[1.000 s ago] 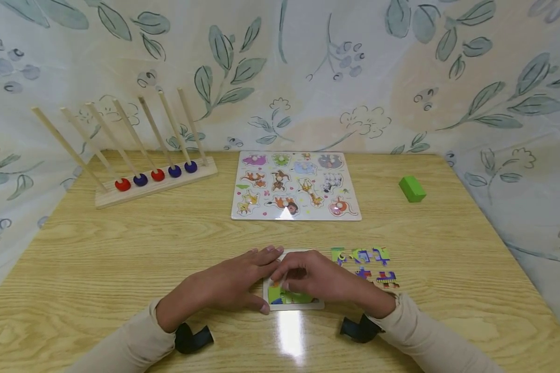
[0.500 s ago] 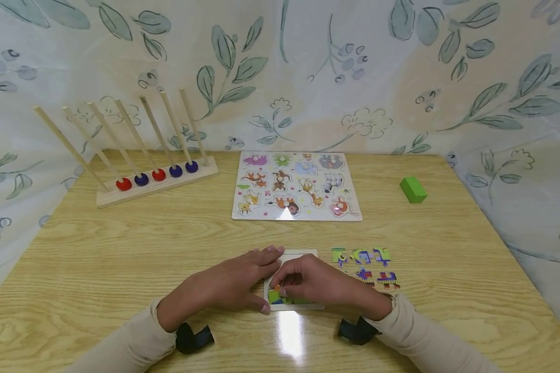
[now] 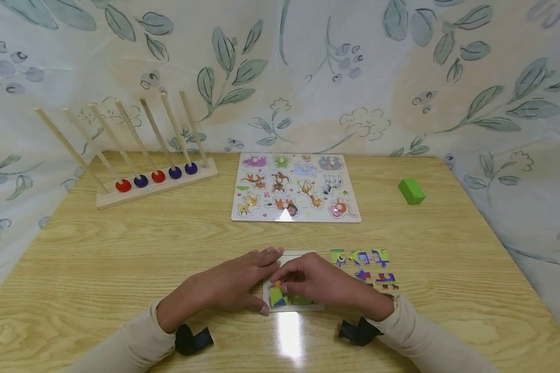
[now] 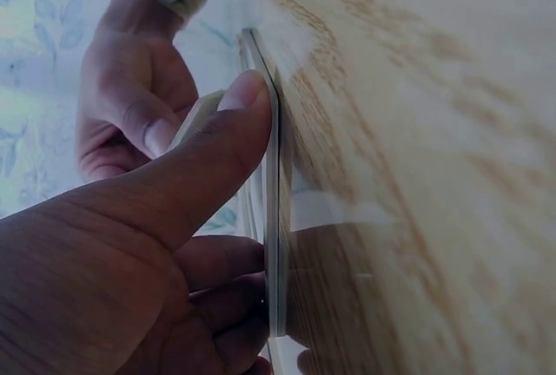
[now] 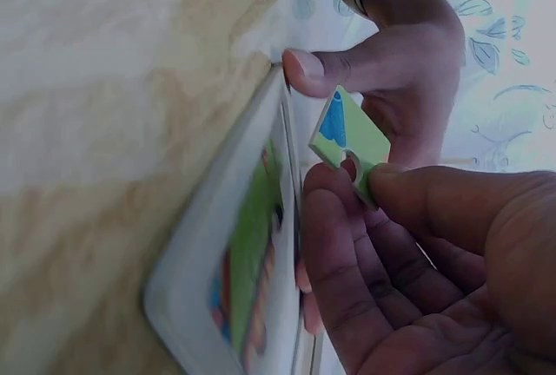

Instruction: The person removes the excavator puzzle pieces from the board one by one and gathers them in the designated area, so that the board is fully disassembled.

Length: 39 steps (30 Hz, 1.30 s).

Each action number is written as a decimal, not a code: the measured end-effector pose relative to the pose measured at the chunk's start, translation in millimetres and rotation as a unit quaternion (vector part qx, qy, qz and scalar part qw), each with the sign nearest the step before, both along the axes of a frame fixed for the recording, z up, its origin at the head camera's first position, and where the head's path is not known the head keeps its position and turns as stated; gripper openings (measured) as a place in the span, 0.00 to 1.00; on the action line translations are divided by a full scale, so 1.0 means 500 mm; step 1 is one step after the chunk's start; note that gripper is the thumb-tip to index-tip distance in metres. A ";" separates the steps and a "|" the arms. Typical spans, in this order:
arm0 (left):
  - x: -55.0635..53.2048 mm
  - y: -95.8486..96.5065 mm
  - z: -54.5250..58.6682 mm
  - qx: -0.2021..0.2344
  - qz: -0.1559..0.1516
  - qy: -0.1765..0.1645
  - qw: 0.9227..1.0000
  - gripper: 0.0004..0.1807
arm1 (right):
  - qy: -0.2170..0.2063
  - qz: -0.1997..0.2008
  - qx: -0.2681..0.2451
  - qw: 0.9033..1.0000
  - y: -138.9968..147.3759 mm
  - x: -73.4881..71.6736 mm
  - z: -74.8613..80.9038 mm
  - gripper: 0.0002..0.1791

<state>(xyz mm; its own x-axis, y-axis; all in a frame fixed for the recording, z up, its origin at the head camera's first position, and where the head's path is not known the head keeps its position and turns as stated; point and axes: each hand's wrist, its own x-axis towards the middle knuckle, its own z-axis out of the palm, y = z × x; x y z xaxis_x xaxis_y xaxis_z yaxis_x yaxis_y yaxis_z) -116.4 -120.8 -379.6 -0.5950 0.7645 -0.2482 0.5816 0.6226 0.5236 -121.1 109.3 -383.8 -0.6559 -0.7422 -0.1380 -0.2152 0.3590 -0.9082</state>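
Observation:
My right hand (image 3: pixel 319 280) pinches a green jigsaw piece (image 5: pixel 367 132) with a blue corner between thumb and fingers. In the right wrist view the piece is tilted and apart from the white puzzle tray (image 5: pixel 191 253). The head view shows it over the near left part of the tray. Along the tray's left side rests my left hand (image 3: pixel 233 280), its fingers stretched toward the far corner and its thumb on the near corner. Green picture pieces (image 3: pixel 302 300) show inside the tray, partly hidden under my right hand. Several loose jigsaw pieces (image 3: pixel 360 257) lie right of the tray.
An animal peg puzzle board (image 3: pixel 296 187) lies behind the tray. At the back left stands a wooden rod stand (image 3: pixel 156 184) with red and blue beads. A green block (image 3: pixel 411 191) sits at the back right. A leaf-patterned cloth (image 3: pixel 280 67) hangs behind the table.
The pinched piece has turned and shifted slightly, and more of its green and blue face shows. My right hand moved only a little; my left hand stayed in place.

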 end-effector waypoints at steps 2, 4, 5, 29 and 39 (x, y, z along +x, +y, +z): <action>0.001 -0.001 -0.001 -0.002 0.000 0.003 1.000 0.50 | -0.006 -0.008 0.001 1.000 0.005 0.000 0.004 0.11; 0.002 -0.002 -0.001 -0.003 -0.003 0.008 1.000 0.50 | -0.009 -0.012 -0.001 1.000 0.010 -0.001 0.008 0.11; 0.002 -0.002 -0.001 -0.002 -0.005 0.012 1.000 0.50 | -0.009 -0.014 -0.003 1.000 0.013 -0.001 0.009 0.11; 0.001 0.004 -0.004 -0.026 -0.011 0.028 0.999 0.46 | 0.026 -0.072 0.014 0.997 0.120 -0.006 0.036 0.10; 0.002 0.002 -0.004 -0.026 -0.016 0.033 0.999 0.45 | 0.017 -0.077 0.047 0.996 0.165 -0.001 0.027 0.09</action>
